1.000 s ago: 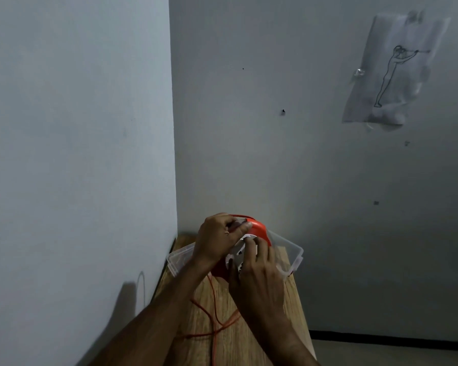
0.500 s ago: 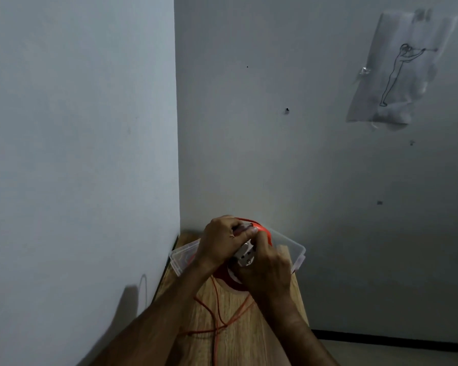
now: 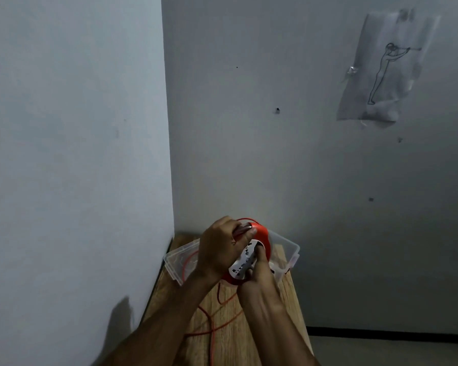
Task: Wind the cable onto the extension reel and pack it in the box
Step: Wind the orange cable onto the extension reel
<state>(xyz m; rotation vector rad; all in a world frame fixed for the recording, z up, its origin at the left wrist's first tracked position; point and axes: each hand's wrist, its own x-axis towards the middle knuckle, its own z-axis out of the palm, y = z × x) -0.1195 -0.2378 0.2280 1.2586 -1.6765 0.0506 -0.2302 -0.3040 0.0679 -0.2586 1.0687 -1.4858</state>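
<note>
An orange extension reel (image 3: 262, 235) with a white socket face (image 3: 245, 262) is held tilted above a clear plastic box (image 3: 292, 250) at the far end of a wooden table (image 3: 222, 336). My left hand (image 3: 218, 250) grips the reel's handle at the top left. My right hand (image 3: 259, 270) holds the white face at its lower right, fingers curled on it. Loose orange cable (image 3: 217, 313) trails from the reel down over the table towards me.
The narrow table stands in a corner, with a white wall (image 3: 77, 154) tight on the left and a grey wall behind. A paper drawing (image 3: 384, 72) is taped high on the right. Floor and a black skirting strip (image 3: 381, 334) lie beyond the table's right edge.
The reel has turned, so more of its white socket face shows. My right hand has shifted from the top of the face to its lower right side.
</note>
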